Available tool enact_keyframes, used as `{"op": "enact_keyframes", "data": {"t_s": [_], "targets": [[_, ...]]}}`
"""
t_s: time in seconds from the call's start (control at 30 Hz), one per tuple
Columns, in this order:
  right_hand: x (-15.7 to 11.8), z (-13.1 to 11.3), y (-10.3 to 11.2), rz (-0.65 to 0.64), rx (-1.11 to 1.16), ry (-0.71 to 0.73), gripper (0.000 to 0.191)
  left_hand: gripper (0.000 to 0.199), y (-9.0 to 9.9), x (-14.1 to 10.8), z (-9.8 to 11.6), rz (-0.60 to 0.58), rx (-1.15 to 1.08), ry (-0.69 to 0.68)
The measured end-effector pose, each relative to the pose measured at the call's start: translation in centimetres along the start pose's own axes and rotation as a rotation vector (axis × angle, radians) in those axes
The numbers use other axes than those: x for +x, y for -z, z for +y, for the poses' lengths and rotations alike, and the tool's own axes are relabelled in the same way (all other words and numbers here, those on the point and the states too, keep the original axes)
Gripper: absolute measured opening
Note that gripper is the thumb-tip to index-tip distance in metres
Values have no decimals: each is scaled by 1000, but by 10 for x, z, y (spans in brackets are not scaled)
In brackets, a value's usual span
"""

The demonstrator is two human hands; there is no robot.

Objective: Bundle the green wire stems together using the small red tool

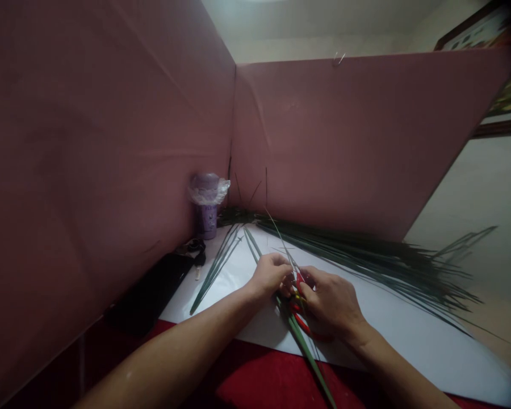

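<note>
My left hand (273, 275) is closed in a pinch on a thin green leaf strip (276, 228) that rises above the fingers. Beside it, my right hand (333, 298) grips red-handled scissors (300, 325), whose blades point up and away near the left fingertips. Below both hands, a long green leaf (303, 344) slants down over the edge of the white sheet (255, 332). Another leaf piece (251, 243) shows just above my left hand. Where the blades meet the strip is too small to tell.
Long green leaves (357, 250) are heaped along the pink partition (344, 147). More leaf strips (215, 278) lie at the left. A purple tumbler (207, 213), black keys or strap (199, 250) and a dark flat object (153, 292) stand or lie farther left. Red cloth (255, 378) is nearest me.
</note>
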State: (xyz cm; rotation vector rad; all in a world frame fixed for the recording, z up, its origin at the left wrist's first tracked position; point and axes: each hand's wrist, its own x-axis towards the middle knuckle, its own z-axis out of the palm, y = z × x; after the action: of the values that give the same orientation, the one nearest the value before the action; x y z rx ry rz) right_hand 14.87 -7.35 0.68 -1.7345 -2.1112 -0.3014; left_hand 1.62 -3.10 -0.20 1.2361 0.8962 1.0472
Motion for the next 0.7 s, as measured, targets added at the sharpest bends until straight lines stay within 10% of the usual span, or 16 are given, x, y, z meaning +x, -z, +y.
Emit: {"op": "enact_keyframes", "data": {"t_s": [0.7], "targets": [[-2,-4,0,-15,13,39,17,5,3,7,-3,96,-123,-33]]}}
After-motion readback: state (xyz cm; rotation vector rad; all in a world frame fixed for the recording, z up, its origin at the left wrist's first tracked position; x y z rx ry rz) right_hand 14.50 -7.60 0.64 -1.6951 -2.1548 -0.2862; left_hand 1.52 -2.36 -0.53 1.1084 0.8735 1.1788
